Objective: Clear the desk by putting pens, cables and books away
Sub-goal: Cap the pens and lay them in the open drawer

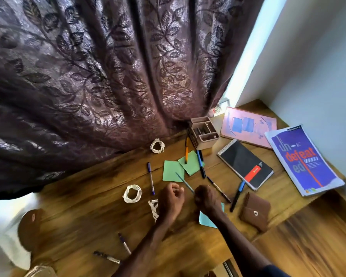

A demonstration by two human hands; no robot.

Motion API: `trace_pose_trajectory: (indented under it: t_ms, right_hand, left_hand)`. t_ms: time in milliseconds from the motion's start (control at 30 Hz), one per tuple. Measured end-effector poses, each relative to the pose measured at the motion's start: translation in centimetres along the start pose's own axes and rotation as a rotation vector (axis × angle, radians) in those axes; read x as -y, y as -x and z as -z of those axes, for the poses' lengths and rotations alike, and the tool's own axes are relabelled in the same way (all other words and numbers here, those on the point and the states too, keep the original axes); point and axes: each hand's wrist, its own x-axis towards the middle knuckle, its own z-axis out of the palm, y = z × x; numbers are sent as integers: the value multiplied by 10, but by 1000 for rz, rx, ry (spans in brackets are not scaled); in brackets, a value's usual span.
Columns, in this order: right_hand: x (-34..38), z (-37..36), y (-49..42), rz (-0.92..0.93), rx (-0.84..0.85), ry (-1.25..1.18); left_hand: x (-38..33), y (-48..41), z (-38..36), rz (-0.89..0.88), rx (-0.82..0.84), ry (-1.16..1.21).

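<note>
At the near edge of the wooden desk (84,208) two pens lie loose, a silver-tipped one (124,244) and a darker one (106,257), both well to the left of the person's forearms. A little farther in, the left hand (171,198) is curled into a loose fist; I cannot tell whether it holds anything. The right hand (206,198), just beside it, is closed around the near end of a thin blue pen (184,181), whose long axis runs away and to the left, its far tip over a green note (172,171). A white cable end (153,209) lies just left of the left wrist, and a coiled cable (132,193) left of that. To the right a dark pen (218,188) and a blue-capped pen (236,195) lie nearer the right hand. Beyond stands the organiser (203,131), far and slightly right, so the right hand seems better placed to carry the pen there. Farthest right lie the notebook (245,163) and books (306,158).
</note>
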Motion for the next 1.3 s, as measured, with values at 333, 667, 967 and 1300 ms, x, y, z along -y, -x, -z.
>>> trace_pose_trajectory:
  t_ms: [333,667,967,1300]
  right_hand:
    - [-59,48,13,69,-19,-211]
    - [-78,46,-26,-56,-7,175]
    - [-125,102,57,-26,-207,-130]
    - [-270,118,205,-444,-374,-277]
  left_hand:
    - [-48,-10,-45,31,153,34]
    - [-42,13,-58,74,171,75]
    - [-63,62,-106,112,397,153]
    - [-66,200,-222,52,855,-13]
